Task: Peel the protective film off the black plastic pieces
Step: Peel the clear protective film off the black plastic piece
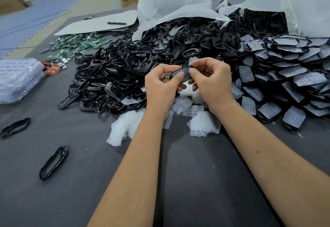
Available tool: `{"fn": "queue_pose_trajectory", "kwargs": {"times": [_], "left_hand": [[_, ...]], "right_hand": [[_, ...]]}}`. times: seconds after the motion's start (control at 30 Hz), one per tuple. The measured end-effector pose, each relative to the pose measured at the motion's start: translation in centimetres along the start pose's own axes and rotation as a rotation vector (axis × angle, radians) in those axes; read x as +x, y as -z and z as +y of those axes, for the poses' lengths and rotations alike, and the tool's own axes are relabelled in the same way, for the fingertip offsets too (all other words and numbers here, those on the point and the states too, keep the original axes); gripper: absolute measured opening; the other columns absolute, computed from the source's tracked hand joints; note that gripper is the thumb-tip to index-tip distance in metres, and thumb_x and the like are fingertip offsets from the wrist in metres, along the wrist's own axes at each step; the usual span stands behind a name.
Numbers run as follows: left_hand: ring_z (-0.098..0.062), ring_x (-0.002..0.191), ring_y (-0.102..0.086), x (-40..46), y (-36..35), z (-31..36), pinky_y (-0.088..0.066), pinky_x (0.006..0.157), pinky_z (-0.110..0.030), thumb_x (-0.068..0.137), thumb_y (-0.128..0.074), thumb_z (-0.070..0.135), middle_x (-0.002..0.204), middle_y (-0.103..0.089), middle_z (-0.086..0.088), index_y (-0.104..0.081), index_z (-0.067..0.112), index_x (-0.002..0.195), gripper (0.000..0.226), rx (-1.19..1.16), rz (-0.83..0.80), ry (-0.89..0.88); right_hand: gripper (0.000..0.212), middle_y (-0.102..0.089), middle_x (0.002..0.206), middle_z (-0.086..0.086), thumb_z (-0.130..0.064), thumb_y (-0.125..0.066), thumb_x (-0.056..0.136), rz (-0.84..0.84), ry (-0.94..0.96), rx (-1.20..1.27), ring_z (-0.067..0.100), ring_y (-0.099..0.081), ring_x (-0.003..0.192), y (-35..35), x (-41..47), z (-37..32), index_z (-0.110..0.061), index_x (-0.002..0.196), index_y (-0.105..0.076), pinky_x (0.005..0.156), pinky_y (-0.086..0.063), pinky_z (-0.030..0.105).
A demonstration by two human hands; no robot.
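Hands raised together, pinching black piece

Evenly and softly lit from overhead, bright enough throughout, with only faint, diffuse shadows under the forearms on the grey desk. Small glints on the glossy black frames and a sheen on the clear plastic bags at the back, but no harsh glare. Strongly bowed by the wide-angle lens, edges stretched and lines curved towards the corners; sharp in the middle, softer in the far background and slightly smeared at the margins.
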State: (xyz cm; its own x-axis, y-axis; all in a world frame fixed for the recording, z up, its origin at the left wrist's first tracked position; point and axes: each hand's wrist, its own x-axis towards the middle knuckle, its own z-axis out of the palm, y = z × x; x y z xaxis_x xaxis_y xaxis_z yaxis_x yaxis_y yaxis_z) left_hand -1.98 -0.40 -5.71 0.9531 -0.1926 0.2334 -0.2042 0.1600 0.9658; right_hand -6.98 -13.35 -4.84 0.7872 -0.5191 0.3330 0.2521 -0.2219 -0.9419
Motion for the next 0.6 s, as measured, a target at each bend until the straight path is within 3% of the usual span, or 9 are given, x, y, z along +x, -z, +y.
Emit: {"fn": "queue_pose_trajectory", "kwargs": {"times": [0.1, 0.2, 0.3, 0.43, 0.6], "left_hand": [[-0.016, 0.055, -0.068, -0.02, -0.05, -0.08, -0.052, 0.051, -0.027, 0.086, -0.077, 0.002, 0.086, -0.076, -0.007, -0.074, 0.010, 0.095, 0.012, 0.034, 0.005, -0.008], [-0.018, 0.056, -0.069, -0.10, -0.16, 0.02, -0.050, 0.048, -0.028, 0.088, -0.075, 0.002, 0.088, -0.076, -0.010, -0.071, 0.012, 0.093, 0.012, 0.043, 0.041, -0.012], [-0.023, 0.058, -0.072, -0.17, -0.28, 0.08, -0.054, 0.053, -0.031, 0.088, -0.075, 0.000, 0.090, -0.076, -0.010, -0.069, 0.015, 0.090, 0.016, 0.063, 0.053, -0.040], [-0.026, 0.063, -0.074, -0.31, -0.48, 0.19, -0.058, 0.059, -0.031, 0.088, -0.075, -0.002, 0.088, -0.075, -0.008, -0.070, 0.014, 0.088, 0.017, 0.063, 0.034, -0.060], [-0.022, 0.059, -0.071, -0.14, -0.30, 0.16, -0.055, 0.056, -0.029, 0.088, -0.074, -0.004, 0.085, -0.075, -0.010, -0.070, 0.012, 0.090, 0.016, 0.045, -0.005, -0.039]], "right_hand": [[0.013, -0.072, 0.082, 0.007, 0.000, -0.067, 0.093, 0.022, 0.038, -0.084, 0.021, -0.070, 0.060, -0.16, -0.13, 0.00, -0.012, 0.094, -0.068, 0.050, -0.054, 0.030], [0.017, -0.070, 0.085, 0.007, 0.000, -0.061, 0.095, 0.054, 0.104, -0.179, 0.025, -0.072, 0.066, -0.31, -0.21, -0.09, -0.017, 0.097, -0.059, 0.059, -0.060, 0.044], [0.013, -0.067, 0.082, 0.004, -0.001, -0.061, 0.095, 0.076, 0.185, -0.256, 0.024, -0.071, 0.072, -0.44, -0.39, -0.18, -0.014, 0.096, -0.059, 0.062, -0.060, 0.049], [0.016, -0.068, 0.078, -0.006, -0.013, -0.074, 0.091, 0.090, 0.184, -0.262, 0.014, -0.070, 0.069, -0.57, -0.51, -0.18, -0.016, 0.098, -0.060, 0.061, -0.060, 0.038], [0.011, -0.076, 0.082, 0.008, -0.009, -0.081, 0.088, 0.024, -0.044, -0.024, 0.021, -0.074, 0.070, -0.16, -0.05, -0.17, -0.011, 0.093, -0.072, 0.059, -0.055, 0.028]]}}
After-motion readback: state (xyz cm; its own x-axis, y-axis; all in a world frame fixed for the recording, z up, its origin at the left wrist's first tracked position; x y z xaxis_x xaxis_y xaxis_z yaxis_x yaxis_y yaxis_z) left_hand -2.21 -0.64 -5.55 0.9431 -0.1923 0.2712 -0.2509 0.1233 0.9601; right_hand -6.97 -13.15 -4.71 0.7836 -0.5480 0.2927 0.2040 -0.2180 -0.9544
